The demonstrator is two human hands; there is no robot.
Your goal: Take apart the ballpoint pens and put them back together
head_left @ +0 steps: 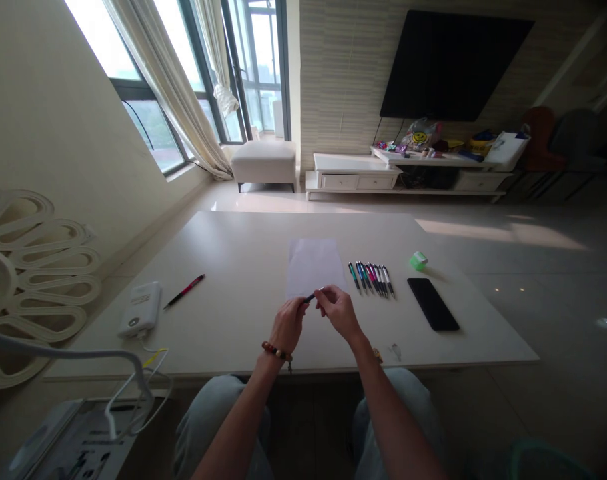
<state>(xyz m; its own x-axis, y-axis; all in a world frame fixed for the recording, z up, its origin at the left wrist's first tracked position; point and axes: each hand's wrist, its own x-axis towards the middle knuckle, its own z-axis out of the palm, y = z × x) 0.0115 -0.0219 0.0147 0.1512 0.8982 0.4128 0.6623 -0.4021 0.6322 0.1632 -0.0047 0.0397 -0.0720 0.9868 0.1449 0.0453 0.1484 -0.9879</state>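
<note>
Standing over this person's shoulder, I'd look first at the beaded bracelet (pixel 276 351) on the left wrist. Just past it, the left hand (pixel 288 325) and right hand (pixel 339 312) meet over the near part of the white table (pixel 233 253). Their fingers are bent and drawn close, with the left fingertips (pixel 300 304) pinching a dark pen (pixel 310 298). The right fingertips (pixel 323 292) seem to pinch it too, though the fingers hide most of the pen, so I can't be sure of that grip.

It's a small thing held only at the fingertips, so a slip could drop it. It might then roll toward the near table edge and off onto the person's knees or the floor. Just beyond the fingers lies a loose sheet of paper (pixel 313 267), so an exposed tip could mark it if the pen dipped.

Off to the right of the fingers, a tight row of pens (pixel 370 279) lies close together, and a careless elbow or reach could scatter it. Farther right are a black phone (pixel 433 304) and a small green block (pixel 418 261). Well left of the fingers lie a red pen (pixel 184 291) and a white power bank (pixel 139 309), its cable (pixel 156 353) trailing over the table edge, where a snag could tug it.
</note>
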